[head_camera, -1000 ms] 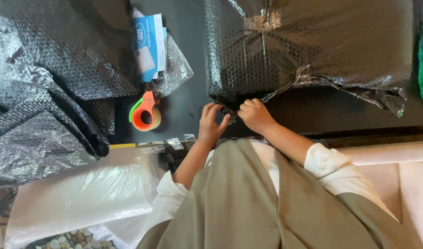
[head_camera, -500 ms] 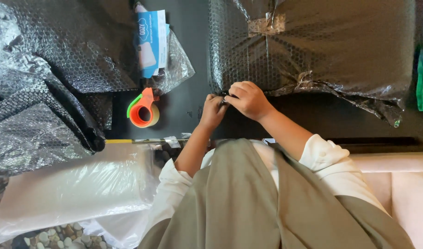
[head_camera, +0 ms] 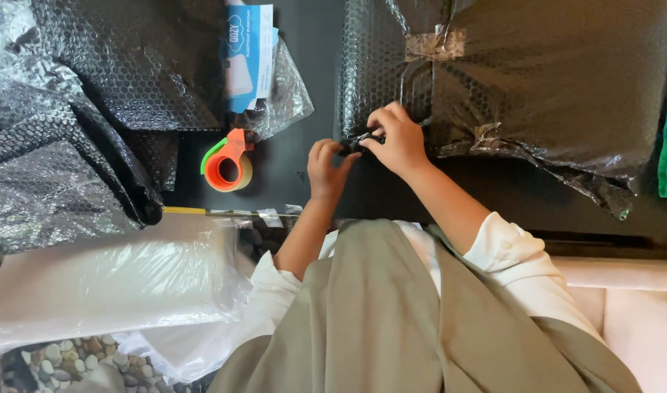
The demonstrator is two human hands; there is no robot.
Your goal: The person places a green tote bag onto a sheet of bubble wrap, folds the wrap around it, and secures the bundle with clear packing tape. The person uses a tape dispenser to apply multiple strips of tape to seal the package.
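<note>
Fingers of our right hand pinch the loose edge of the big black bubble-wrapped parcel on the dark bench — pulling it snug. Our left hand helps, fingers half curled — orange tape roller waits close by.

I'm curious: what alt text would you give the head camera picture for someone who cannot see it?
Seen from above, a person's left hand and right hand pinch the edge of a large parcel wrapped in black bubble wrap on a dark table. An orange tape dispenser lies to the left, beside loose bubble wrap sheets and a clear plastic bag.
</note>
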